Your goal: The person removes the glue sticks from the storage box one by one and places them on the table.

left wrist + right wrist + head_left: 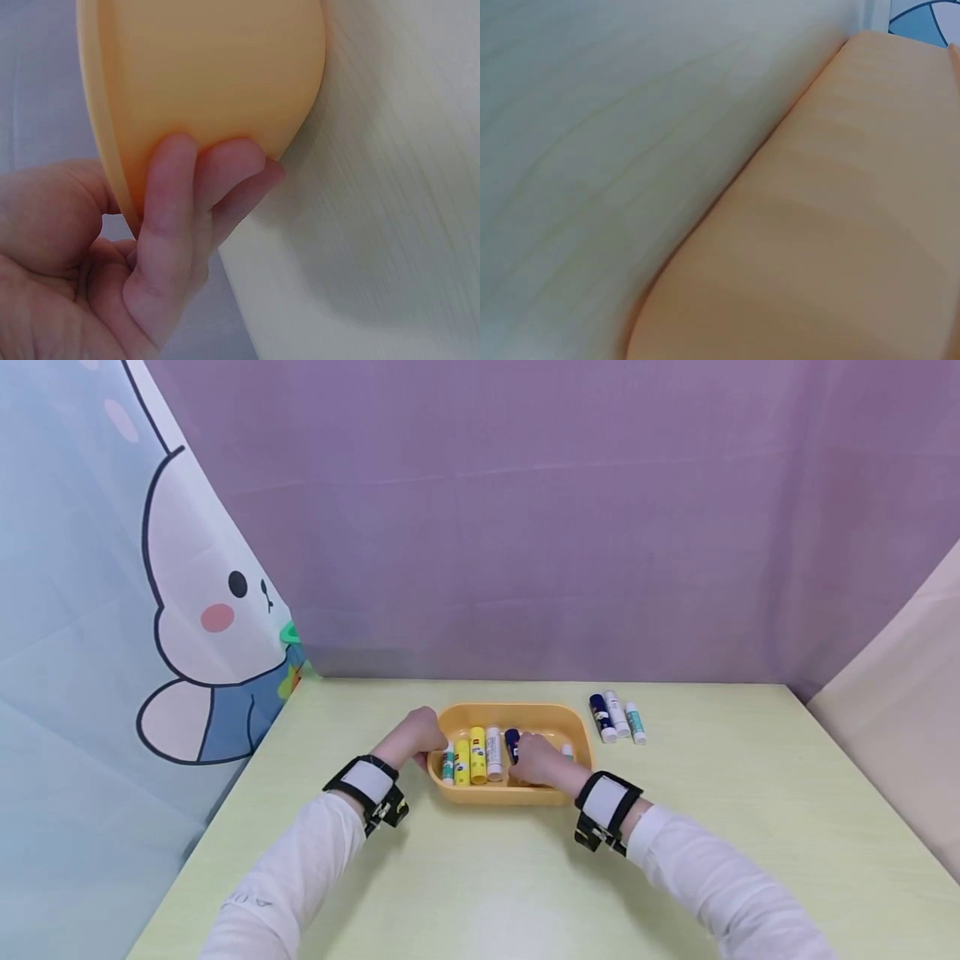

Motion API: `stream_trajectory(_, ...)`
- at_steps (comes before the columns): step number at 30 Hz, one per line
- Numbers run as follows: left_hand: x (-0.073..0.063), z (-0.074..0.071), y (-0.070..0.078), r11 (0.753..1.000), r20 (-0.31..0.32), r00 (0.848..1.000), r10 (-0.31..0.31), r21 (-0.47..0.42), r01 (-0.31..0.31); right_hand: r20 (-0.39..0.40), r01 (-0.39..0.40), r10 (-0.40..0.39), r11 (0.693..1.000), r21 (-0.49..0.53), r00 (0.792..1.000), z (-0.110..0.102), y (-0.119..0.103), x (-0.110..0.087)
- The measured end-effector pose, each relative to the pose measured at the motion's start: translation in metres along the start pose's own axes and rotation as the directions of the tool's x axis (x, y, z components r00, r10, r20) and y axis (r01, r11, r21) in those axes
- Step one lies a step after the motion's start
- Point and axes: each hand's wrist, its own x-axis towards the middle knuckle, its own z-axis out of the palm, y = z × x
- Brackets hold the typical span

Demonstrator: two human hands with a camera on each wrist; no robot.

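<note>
A shallow yellow-orange plastic tray (510,796) lies on the table in the head view. My left hand (424,732) grips its left end, with the thumb over the rim and fingers (171,180) against the outer wall in the left wrist view. Inside stand out a teal-and-white glue stick (447,765), yellow glue sticks (462,764) and a white one (493,753), side by side. My right hand (540,760) reaches into the tray and pinches a dark blue glue stick (512,742), its fingertips partly hidden. Another white-and-teal stick (567,750) shows behind that wrist.
Right of the tray, on the table (712,793), lie a dark blue glue stick (602,718), a white one (617,714) and a smaller teal-and-white one (635,724). A purple cloth (540,527) hangs behind the table. The right wrist view shows the tray's outer wall (802,225).
</note>
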Motion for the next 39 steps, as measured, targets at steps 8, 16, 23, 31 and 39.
stream_trajectory(8,-0.001,0.0,-0.001,1.0,-0.001,1.0,0.003,-0.005,-0.003,0.009,-0.017,0.017,1.0,-0.007,1.0,0.0,-0.001,0.0)
stream_trajectory(16,-0.001,0.0,-0.001,1.0,0.001,1.0,0.009,-0.013,-0.009,-0.008,0.0,-0.001,1.0,-0.017,1.0,0.001,-0.001,0.001)
stream_trajectory(23,0.001,0.0,-0.002,1.0,0.001,1.0,0.005,-0.018,-0.005,-0.001,0.003,-0.003,1.0,0.014,1.0,0.0,0.001,0.001)
stream_trajectory(31,0.001,0.001,-0.001,1.0,0.007,1.0,-0.003,-0.024,0.004,0.051,-0.061,0.054,0.988,0.143,0.997,-0.02,0.008,-0.003)
stream_trajectory(39,0.0,0.001,0.0,0.999,0.001,1.0,-0.013,-0.038,0.013,0.025,-0.004,-0.001,0.981,0.193,1.0,-0.059,0.013,-0.011)
